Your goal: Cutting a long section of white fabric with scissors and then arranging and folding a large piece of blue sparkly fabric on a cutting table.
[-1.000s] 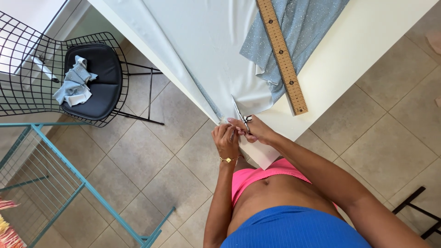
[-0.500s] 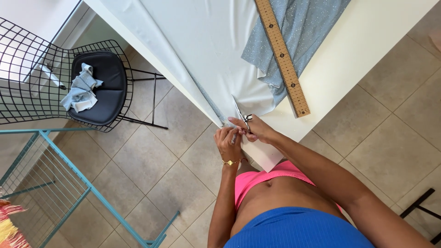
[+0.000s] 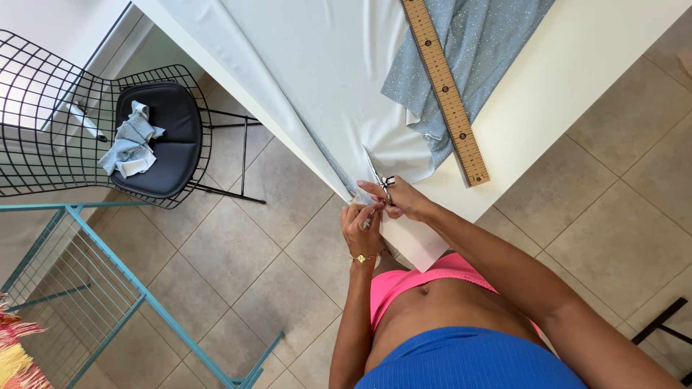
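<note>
A tan tiled floor [image 3: 238, 252] runs under a long white table [image 3: 577, 79] that crosses the room at a slant, seen from above through the head camera. Most of the tabletop is covered by a sheet of pale white fabric [image 3: 324, 65], which hangs over the table's near edge. Beside it lies a piece of grey-blue speckled fabric [image 3: 476, 43], and a wooden ruler [image 3: 445, 94] rests across that piece, its lower end reaching onto the bare tabletop.

At the table's edge the person stands close, in a pink top and blue waistband. The right hand [image 3: 407, 202] is closed around the handles of a small pair of scissors [image 3: 376, 173], whose blades point up the table and lie on the white fabric near its hanging edge. The left hand [image 3: 360, 223] sits just beside it, touching it, with fingertips pinched on the edge of the white fabric right below the scissors; a gold bracelet [image 3: 362, 257] circles that wrist.

Off to the left stands a black wire chair [image 3: 43, 94] with a dark seat cushion [image 3: 169, 137], and a crumpled scrap of pale blue cloth [image 3: 130, 144] lies on the cushion. Nearer the corner is a teal metal rack [image 3: 108, 266], and a bit of striped colourful cloth [image 3: 14, 353] shows at the very edge.
</note>
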